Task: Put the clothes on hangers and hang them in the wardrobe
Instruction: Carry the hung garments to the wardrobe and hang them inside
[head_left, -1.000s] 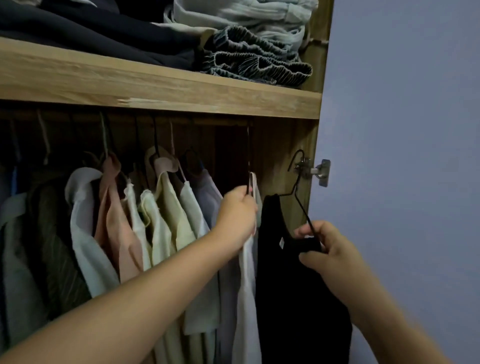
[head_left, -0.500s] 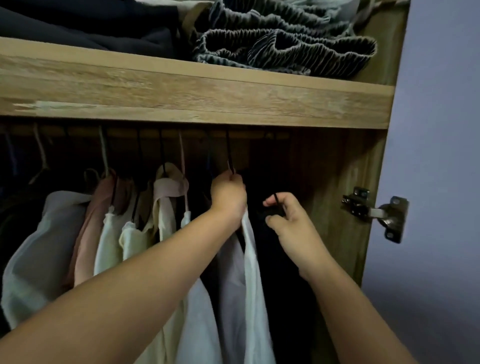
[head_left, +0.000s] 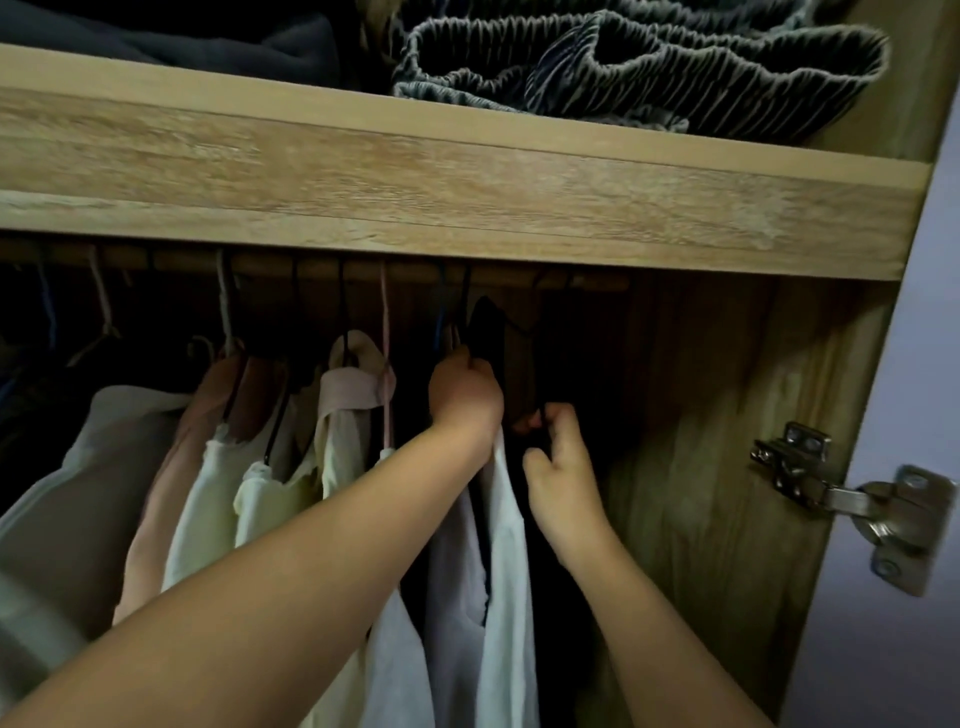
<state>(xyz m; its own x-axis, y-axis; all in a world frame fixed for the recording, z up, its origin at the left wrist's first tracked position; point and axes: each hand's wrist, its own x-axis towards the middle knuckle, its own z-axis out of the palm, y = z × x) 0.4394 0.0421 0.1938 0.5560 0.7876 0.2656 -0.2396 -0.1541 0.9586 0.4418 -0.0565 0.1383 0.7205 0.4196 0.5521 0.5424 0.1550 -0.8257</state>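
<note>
Inside the wardrobe, my left hand (head_left: 465, 395) grips the neck of the black hanger carrying a white garment (head_left: 506, 571) and holds it to the left. Just right of it, my right hand (head_left: 558, 467) pinches the black hanger (head_left: 522, 325) of a black garment (head_left: 553, 649). That hanger's hook reaches up to the wooden rail (head_left: 405, 270). In the dark I cannot tell whether the hook sits on the rail. The black garment hangs between the white one and the wardrobe's right wall.
Several pale shirts (head_left: 270, 467) on hangers fill the rail to the left. A thick wooden shelf (head_left: 467, 197) runs just above the rail, with folded grey clothes (head_left: 623, 67) on it. A metal door hinge (head_left: 852, 499) sticks out from the right wall.
My right hand has carried the black garment from outside the wardrobe's right edge in beside the white one. The view has moved closer and up. My left hand has kept its grip.
</note>
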